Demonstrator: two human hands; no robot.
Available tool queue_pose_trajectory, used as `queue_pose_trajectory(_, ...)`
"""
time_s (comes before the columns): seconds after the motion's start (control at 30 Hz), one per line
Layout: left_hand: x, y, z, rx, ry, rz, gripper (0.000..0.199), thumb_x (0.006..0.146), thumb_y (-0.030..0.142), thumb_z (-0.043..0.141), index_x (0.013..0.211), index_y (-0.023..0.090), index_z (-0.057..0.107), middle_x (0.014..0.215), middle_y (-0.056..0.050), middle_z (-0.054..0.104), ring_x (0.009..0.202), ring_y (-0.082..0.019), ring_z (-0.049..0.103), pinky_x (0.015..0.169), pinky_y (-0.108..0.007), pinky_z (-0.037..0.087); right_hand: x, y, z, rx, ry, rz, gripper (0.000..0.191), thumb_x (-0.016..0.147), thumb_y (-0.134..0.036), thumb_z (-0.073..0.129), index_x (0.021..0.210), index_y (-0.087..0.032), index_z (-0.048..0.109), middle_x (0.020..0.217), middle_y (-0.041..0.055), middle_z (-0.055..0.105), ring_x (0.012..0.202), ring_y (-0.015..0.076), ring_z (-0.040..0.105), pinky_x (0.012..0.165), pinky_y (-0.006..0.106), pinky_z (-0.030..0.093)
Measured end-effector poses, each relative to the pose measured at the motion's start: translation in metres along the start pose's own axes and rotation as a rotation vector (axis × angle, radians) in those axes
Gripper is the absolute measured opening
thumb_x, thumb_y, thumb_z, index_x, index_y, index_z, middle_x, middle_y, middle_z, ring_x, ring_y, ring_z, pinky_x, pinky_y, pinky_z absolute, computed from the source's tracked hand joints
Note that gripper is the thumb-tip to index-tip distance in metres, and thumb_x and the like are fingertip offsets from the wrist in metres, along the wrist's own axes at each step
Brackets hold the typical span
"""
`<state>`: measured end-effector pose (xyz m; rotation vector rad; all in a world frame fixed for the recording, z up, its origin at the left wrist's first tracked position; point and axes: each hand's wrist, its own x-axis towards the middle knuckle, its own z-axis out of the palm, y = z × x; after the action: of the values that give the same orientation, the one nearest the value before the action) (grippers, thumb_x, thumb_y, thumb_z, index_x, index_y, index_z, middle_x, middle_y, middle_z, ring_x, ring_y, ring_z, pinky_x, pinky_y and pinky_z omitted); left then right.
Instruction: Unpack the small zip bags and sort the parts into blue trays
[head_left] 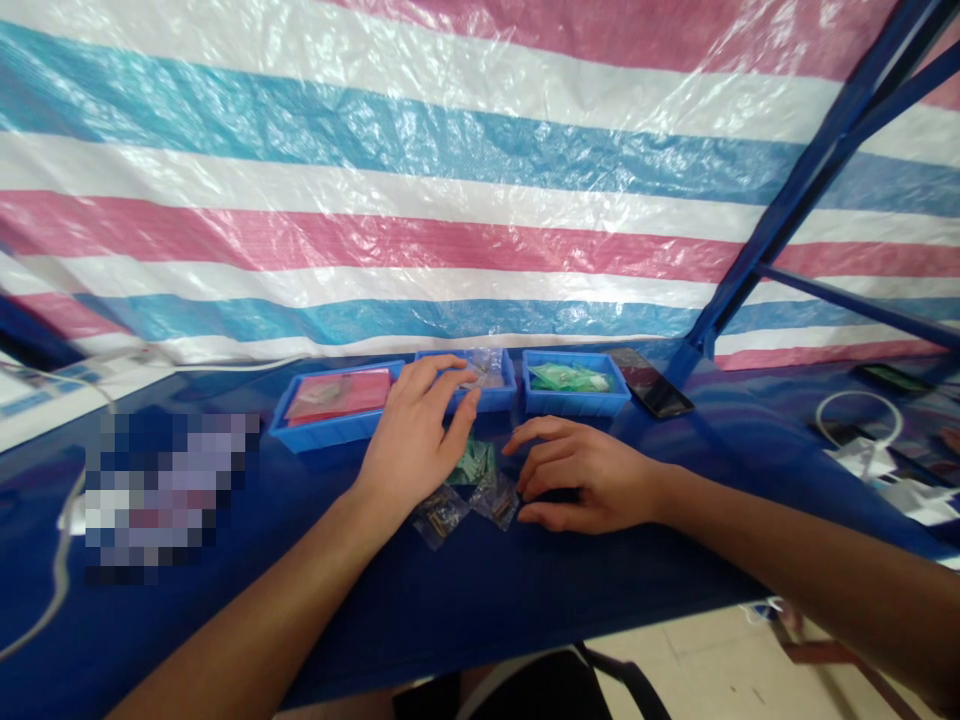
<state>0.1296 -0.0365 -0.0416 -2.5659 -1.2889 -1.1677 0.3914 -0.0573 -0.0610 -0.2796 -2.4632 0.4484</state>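
Observation:
My left hand reaches over the front of the middle blue bin, its fingers apart and nothing visible in them. Inside that bin lie clear plastic packets. On the table below, between my hands, are a green packet and two small clear bags with dark and brassy pieces inside. My right hand rests just right of these bags, fingers curved and spaced, holding nothing that I can see. Its fingertips are close to the nearer bag; whether they touch it I cannot tell.
A left blue bin holds pink-red packets; a right blue bin holds green packets. Beside it lies a dark phone. White cables and a blue metal frame are at right. A striped plastic sheet hangs behind.

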Motion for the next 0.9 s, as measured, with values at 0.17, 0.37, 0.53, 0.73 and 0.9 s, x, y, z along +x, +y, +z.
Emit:
queue_pose_trajectory(0.17,-0.001,0.001,0.002,-0.034,-0.007,0.049,0.023,0.111,0.032,0.056,0.125,0.022,0.071,0.138,-0.012,0.07,0.136,-0.031,0.062,0.121,-0.053,0.047,0.002,0.001,0.003,-0.001,-0.031,-0.024,0.038,0.095,-0.034,0.085,0.13,-0.019,0.079,0.127,0.0137,0.082,0.131,0.0289,0.069,0.118,0.046,0.055)
queue_pose_trajectory(0.37,-0.001,0.009,-0.001,-0.081,-0.012,0.109,0.022,0.111,0.028,0.056,0.127,0.022,0.071,0.138,-0.011,0.07,0.136,-0.029,0.061,0.119,-0.051,0.049,0.001,0.003,0.008,0.023,-0.102,-0.055,0.03,0.103,-0.025,0.074,0.132,-0.019,0.078,0.121,0.0122,0.085,0.128,0.0264,0.071,0.112,0.041,0.058)
queue_pose_trajectory(0.53,0.0,0.01,-0.001,-0.124,-0.034,0.134,0.021,0.111,0.028,0.056,0.124,0.023,0.071,0.132,-0.011,0.072,0.13,-0.028,0.064,0.116,-0.05,0.051,0.001,0.001,0.005,-0.057,-0.095,-0.049,0.02,0.106,-0.021,0.065,0.12,-0.022,0.08,0.106,0.0092,0.085,0.112,0.0259,0.074,0.102,0.042,0.06)
queue_pose_trajectory(0.73,0.0,0.01,-0.001,-0.211,-0.1,0.207,0.025,0.11,0.021,0.052,0.127,0.021,0.071,0.124,-0.011,0.076,0.125,-0.027,0.067,0.115,-0.048,0.053,0.002,-0.001,0.003,0.152,0.17,0.261,0.011,0.102,-0.021,0.07,0.108,-0.023,0.079,0.101,0.0069,0.083,0.093,0.0201,0.076,0.088,0.035,0.062)
queue_pose_trajectory(0.9,-0.001,0.011,-0.002,-0.218,-0.137,0.23,0.049,0.104,0.009,0.047,0.148,0.024,0.062,0.143,-0.011,0.07,0.136,-0.027,0.065,0.123,-0.049,0.05,0.003,0.011,0.002,0.666,0.533,0.634,0.021,0.092,-0.035,0.087,0.102,-0.021,0.076,0.092,0.0023,0.081,0.084,0.0178,0.079,0.085,0.033,0.065)
